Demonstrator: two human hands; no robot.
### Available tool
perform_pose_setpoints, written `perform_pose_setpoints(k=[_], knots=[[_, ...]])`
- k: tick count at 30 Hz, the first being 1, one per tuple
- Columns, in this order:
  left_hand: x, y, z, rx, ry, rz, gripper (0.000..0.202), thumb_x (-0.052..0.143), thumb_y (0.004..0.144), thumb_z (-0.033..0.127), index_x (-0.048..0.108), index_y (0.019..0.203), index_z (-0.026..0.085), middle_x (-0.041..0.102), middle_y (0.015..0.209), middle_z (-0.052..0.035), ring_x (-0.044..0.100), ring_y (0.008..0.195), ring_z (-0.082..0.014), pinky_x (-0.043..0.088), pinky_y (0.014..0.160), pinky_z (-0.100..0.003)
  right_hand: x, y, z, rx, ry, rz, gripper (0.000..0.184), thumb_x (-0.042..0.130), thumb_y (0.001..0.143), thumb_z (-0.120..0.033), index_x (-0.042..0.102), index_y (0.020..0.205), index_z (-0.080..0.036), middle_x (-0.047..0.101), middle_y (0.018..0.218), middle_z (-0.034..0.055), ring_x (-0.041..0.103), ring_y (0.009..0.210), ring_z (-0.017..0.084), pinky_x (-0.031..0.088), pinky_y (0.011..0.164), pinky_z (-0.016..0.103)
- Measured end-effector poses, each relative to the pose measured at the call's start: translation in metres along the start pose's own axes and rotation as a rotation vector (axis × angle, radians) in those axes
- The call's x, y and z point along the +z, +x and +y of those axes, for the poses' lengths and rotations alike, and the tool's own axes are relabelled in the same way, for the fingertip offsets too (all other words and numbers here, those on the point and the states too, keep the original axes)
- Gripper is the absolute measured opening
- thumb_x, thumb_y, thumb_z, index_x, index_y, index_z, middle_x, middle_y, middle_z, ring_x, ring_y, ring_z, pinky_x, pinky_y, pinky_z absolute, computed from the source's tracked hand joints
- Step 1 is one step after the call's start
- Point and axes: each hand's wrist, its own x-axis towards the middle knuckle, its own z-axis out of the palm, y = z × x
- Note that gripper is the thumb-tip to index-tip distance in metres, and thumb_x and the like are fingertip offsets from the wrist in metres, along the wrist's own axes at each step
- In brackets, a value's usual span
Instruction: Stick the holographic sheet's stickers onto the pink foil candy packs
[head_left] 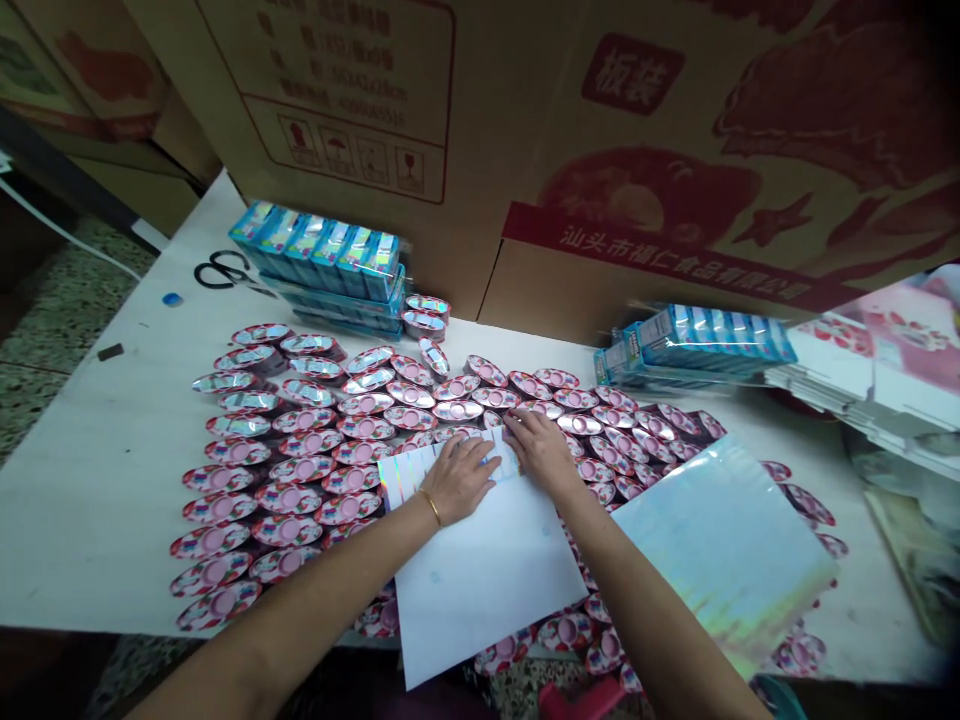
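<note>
Paper [487,590] lies under left hand [457,482], against right hand [543,452], both half-curled, hold unclear.

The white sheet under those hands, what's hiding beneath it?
Around the white sheet, pink oval packs peek out; whatever lies beneath its middle is covered, so I can't tell.

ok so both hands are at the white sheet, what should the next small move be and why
Probably lift the far edge of the white sheet with the right hand: its fingertips are at that edge, while the left hand rests on the sheet and could steady it.
</note>
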Motion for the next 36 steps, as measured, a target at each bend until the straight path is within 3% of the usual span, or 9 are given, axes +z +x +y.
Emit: perform_pose_setpoints(k=[7, 13, 15, 20, 23, 28, 31, 34, 36], knots=[[0.001, -0.001, -0.001, -0.003, -0.030, 0.018, 0.036, 0.049, 0.081, 0.032, 0.051, 0.115, 0.021, 0.050, 0.122, -0.0085, 0.039, 0.116, -0.0233, 0.025, 0.101, -0.044, 0.001, -0.008, 0.004, -0.158, -0.114, 0.005, 0.041, 0.042, 0.087, -0.017, 0.042, 0.127, -0.016, 0.051, 0.124, 0.0090, 0.041, 0.111, 0.023, 0.036, 0.087, 0.037], [-0.001, 0.000, -0.002, -0.035, -0.050, 0.017, 0.038, 0.049, 0.080, 0.034, 0.050, 0.116, 0.020, 0.049, 0.122, -0.0093, 0.039, 0.116, -0.0244, 0.025, 0.101, -0.045, -0.003, -0.017, -0.005, -0.153, -0.068, 0.096, 0.025, 0.044, 0.085, -0.014, 0.058, 0.105, -0.017, 0.055, 0.121, 0.0077, 0.042, 0.114, 0.022, 0.036, 0.090, 0.036], [-0.001, 0.000, -0.002, -0.038, -0.057, 0.011, 0.040, 0.049, 0.080, 0.035, 0.049, 0.117, 0.020, 0.049, 0.122, -0.0092, 0.039, 0.116, -0.0243, 0.025, 0.101, -0.045, -0.025, -0.020, -0.010, -0.072, -0.006, 0.120, 0.018, 0.046, 0.084, -0.018, 0.061, 0.094, -0.019, 0.059, 0.112, 0.0069, 0.048, 0.107, 0.021, 0.037, 0.088, 0.035], [0.000, 0.001, -0.002, -0.048, -0.102, -0.003, 0.041, 0.052, 0.079, 0.033, 0.049, 0.118, 0.021, 0.051, 0.123, -0.0087, 0.039, 0.116, -0.0234, 0.023, 0.103, -0.047, -0.116, -0.016, -0.023, 0.155, 0.297, 0.086, 0.014, 0.046, 0.083, -0.025, 0.059, 0.079, -0.020, 0.062, 0.090, 0.0057, 0.055, 0.084, 0.017, 0.041, 0.076, 0.029], [-0.010, 0.006, -0.003, -0.136, -0.280, 0.039, 0.036, 0.052, 0.079, 0.034, 0.054, 0.113, 0.021, 0.057, 0.117, -0.0072, 0.044, 0.113, -0.0227, 0.019, 0.104, -0.050, -0.143, 0.000, -0.033, 0.310, 0.491, 0.047, 0.017, 0.046, 0.080, -0.028, 0.058, 0.070, -0.020, 0.061, 0.075, 0.0026, 0.055, 0.071, 0.015, 0.041, 0.065, 0.026], [-0.048, 0.013, -0.010, -0.556, -1.000, 0.275, 0.036, 0.040, 0.084, 0.040, 0.064, 0.099, 0.018, 0.064, 0.106, -0.0073, 0.055, 0.101, -0.0197, 0.039, 0.092, -0.037, -0.115, 0.025, -0.053, 0.527, 0.907, -0.015, 0.022, 0.051, 0.075, -0.036, 0.058, 0.065, -0.017, 0.057, 0.062, 0.0000, 0.050, 0.058, 0.012, 0.037, 0.053, 0.023], [-0.064, 0.009, -0.019, -0.812, -1.398, 0.368, 0.034, 0.054, 0.074, 0.044, 0.066, 0.087, 0.014, 0.068, 0.087, -0.0063, 0.061, 0.083, -0.0175, 0.045, 0.081, -0.032, -0.092, 0.034, -0.069, 0.658, 1.138, -0.031, 0.025, 0.056, 0.070, -0.040, 0.058, 0.067, -0.016, 0.056, 0.059, -0.0009, 0.048, 0.054, 0.011, 0.036, 0.051, 0.022], [-0.071, -0.005, -0.033, -0.984, -1.571, 0.398, 0.033, 0.073, 0.056, 0.035, 0.065, 0.078, 0.013, 0.066, 0.073, -0.0029, 0.060, 0.068, -0.0136, 0.045, 0.071, -0.028, -0.078, 0.045, -0.086, 0.716, 1.312, -0.064, 0.026, 0.060, 0.066, -0.042, 0.057, 0.066, -0.016, 0.056, 0.057, -0.0019, 0.048, 0.052, 0.010, 0.036, 0.050, 0.021], [-0.072, -0.016, -0.045, -1.042, -1.593, 0.427, 0.032, 0.074, 0.052, 0.034, 0.064, 0.074, 0.012, 0.064, 0.067, -0.0015, 0.057, 0.061, -0.0113, 0.045, 0.065, -0.026, -0.068, 0.055, -0.099, 0.729, 1.377, -0.065, 0.026, 0.064, 0.062, -0.042, 0.056, 0.063, -0.016, 0.054, 0.054, -0.0032, 0.044, 0.048, 0.009, 0.034, 0.047, 0.021]])
